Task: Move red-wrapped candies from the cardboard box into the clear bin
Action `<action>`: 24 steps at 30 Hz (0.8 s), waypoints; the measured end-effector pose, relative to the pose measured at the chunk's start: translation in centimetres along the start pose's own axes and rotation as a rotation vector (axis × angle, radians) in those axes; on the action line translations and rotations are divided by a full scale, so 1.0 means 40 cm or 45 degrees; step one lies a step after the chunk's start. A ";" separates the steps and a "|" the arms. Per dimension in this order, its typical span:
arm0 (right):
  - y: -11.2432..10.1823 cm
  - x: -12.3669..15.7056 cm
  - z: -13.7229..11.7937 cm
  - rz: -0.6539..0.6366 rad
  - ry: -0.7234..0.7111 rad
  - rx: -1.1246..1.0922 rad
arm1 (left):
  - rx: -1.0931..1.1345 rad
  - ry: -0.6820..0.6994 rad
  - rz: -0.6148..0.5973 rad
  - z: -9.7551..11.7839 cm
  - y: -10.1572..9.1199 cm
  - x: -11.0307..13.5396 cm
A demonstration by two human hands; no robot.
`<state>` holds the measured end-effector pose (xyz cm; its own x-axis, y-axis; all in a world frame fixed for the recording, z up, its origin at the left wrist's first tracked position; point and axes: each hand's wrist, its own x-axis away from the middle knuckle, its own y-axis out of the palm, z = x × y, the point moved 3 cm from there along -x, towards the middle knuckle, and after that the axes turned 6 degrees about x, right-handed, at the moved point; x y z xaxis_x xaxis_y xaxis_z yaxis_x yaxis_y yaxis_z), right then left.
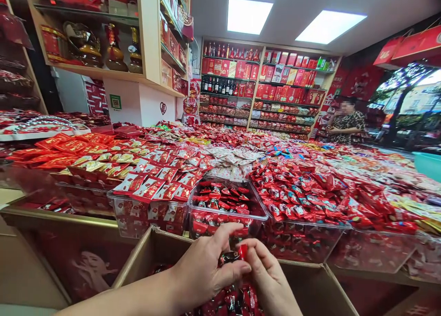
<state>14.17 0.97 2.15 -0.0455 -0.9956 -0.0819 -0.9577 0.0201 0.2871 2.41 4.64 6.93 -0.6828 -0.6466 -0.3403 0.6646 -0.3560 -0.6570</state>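
My left hand (206, 263) curls around a small black-and-red wrapped candy (229, 258), its thumb and forefinger spread around the wrapper. With its fingertips, my right hand (267, 272) pinches the wrapper's red end. Both hands are over an open cardboard box (136, 256), in which many shiny red-and-dark wrapped candies (237, 300) lie, partly hidden by my hands. Just beyond the box stands a clear plastic bin (262, 215) of similar red-and-black packets (220, 196), filled lower than the bins beside it.
Heaped bins of red packets (296, 187), white-and-red packets (155, 178) and gold packets (99, 162) cover the counter. Shelves of bottles and gift boxes (262, 84) line the back wall. A person (344, 123) stands at the far right. A teal tub (429, 166) sits at the right edge.
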 end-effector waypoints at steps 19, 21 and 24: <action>0.008 0.019 0.009 0.312 -0.264 0.460 | 0.187 0.030 -0.004 -0.012 0.020 -0.003; 0.008 0.019 0.011 0.330 -0.232 0.394 | 0.224 0.013 -0.018 -0.013 0.020 -0.003; 0.004 0.014 0.015 0.347 -0.168 0.303 | 0.269 0.004 0.001 -0.019 0.019 0.001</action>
<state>13.80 0.47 1.59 -0.3291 -0.9308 -0.1593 -0.9438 0.3188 0.0871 2.66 4.86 5.92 -0.6831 -0.6448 -0.3430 0.7136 -0.4893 -0.5013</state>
